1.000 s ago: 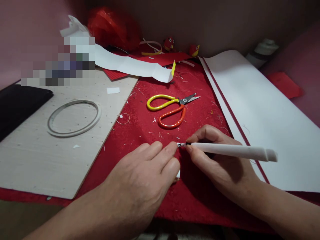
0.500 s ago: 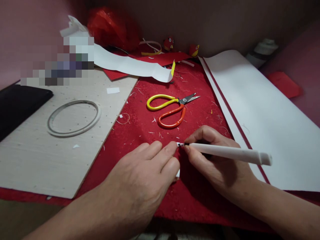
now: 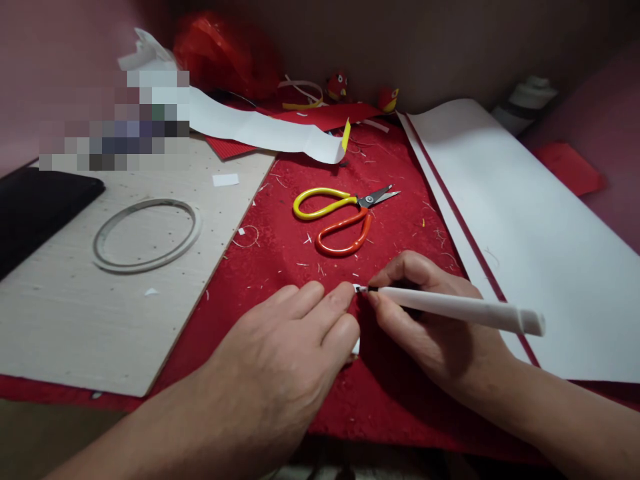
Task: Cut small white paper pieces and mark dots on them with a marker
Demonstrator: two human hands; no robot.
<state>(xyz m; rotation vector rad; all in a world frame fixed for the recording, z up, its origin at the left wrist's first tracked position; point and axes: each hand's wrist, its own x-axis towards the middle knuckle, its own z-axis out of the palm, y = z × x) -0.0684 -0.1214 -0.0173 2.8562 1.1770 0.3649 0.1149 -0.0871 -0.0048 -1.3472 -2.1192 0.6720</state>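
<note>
My right hand (image 3: pixel 440 313) is closed round a white marker pen (image 3: pixel 455 307), which lies aslant with its dark tip pointing left. The tip meets the edge of a small piece of white paper (image 3: pixel 357 347) by my left fingertips. My left hand (image 3: pixel 295 333) is closed over that paper with bent fingers and presses it down on the red cloth (image 3: pixel 280 227). Most of the paper is hidden under the hand, with only slivers of white showing. Beyond both hands lies a pair of scissors (image 3: pixel 369 200), blades apart, with one yellow and one red handle.
On the left a pale board (image 3: pixel 65 320) bears a roll of tape (image 3: pixel 197 227) and a black flat object (image 3: pixel 45 207). Large white sheets (image 3: pixel 525 220) cover the right side. A white paper strip (image 3: pixel 270 133), a red bag (image 3: pixel 225 53) and small red figures (image 3: pixel 337 85) are farther back.
The view has shifted very slightly. The pen's back end has dipped a little; my left hand stays in place.
</note>
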